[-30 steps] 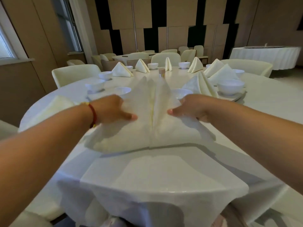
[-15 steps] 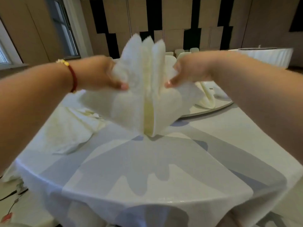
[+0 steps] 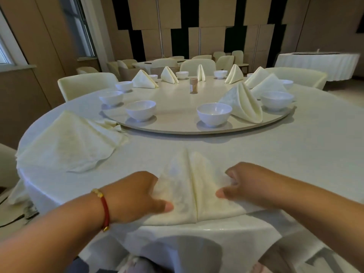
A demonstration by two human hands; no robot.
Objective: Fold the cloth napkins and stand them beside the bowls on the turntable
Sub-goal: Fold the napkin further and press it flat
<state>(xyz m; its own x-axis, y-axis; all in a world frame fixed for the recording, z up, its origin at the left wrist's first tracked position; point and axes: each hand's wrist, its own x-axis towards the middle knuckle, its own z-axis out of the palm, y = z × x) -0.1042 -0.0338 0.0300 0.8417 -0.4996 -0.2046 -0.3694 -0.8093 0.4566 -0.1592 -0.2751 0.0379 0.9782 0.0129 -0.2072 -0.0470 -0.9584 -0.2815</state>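
Observation:
A cream cloth napkin (image 3: 192, 186), folded to a point with a centre crease, lies flat on the tablecloth near the table's front edge. My left hand (image 3: 136, 196) grips its left side, thumb on top. My right hand (image 3: 248, 184) pinches its right side, fingers tucked under the fold. Beyond lies the round turntable (image 3: 177, 129) with several white bowls, the nearest bowl (image 3: 214, 114) right of centre and another bowl (image 3: 141, 110) to its left. A folded napkin (image 3: 243, 102) stands beside the nearest bowl. More folded napkins stand round the far rim.
A pile of unfolded napkins (image 3: 67, 142) lies on the table at the left. A small brown toothpick holder (image 3: 193, 85) stands at the turntable's middle. Cream chairs (image 3: 86, 83) ring the table. Another draped table (image 3: 317, 62) stands at the back right.
Half a second ago both hands held the napkin up in the air. Now it lies flat again near the front edge, still held at both sides.

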